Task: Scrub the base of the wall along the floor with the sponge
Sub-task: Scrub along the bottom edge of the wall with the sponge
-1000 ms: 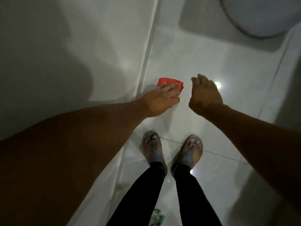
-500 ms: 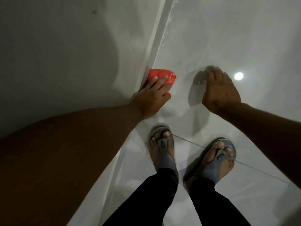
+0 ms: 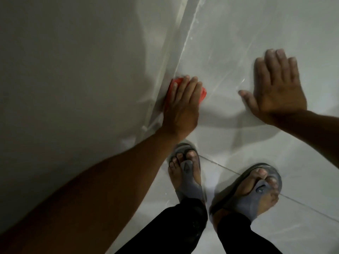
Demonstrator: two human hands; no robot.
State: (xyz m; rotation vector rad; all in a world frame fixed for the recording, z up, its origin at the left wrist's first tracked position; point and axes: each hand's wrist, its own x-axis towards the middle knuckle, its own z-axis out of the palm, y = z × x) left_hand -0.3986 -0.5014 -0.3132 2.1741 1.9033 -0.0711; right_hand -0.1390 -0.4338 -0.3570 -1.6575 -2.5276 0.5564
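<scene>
A red sponge (image 3: pixel 174 87) is pressed against the base of the wall (image 3: pixel 165 74), where the white wall meets the glossy tiled floor (image 3: pixel 229 52). My left hand (image 3: pixel 183 107) lies over the sponge with the fingers on top, hiding most of it. Only its red edges show on the left and right of the fingers. My right hand (image 3: pixel 275 88) rests flat on the floor to the right, fingers spread, holding nothing.
My two feet in grey sandals (image 3: pixel 187 173) (image 3: pixel 256 189) stand on the tiles just below the hands, close to the wall. A tile joint (image 3: pixel 229 169) runs across the floor between the feet. The white wall (image 3: pixel 73 70) fills the left half.
I have bent lower, so hands and floor look larger. My left hand now covers more of the sponge at the wall base. My right hand has spread flat on the floor.
</scene>
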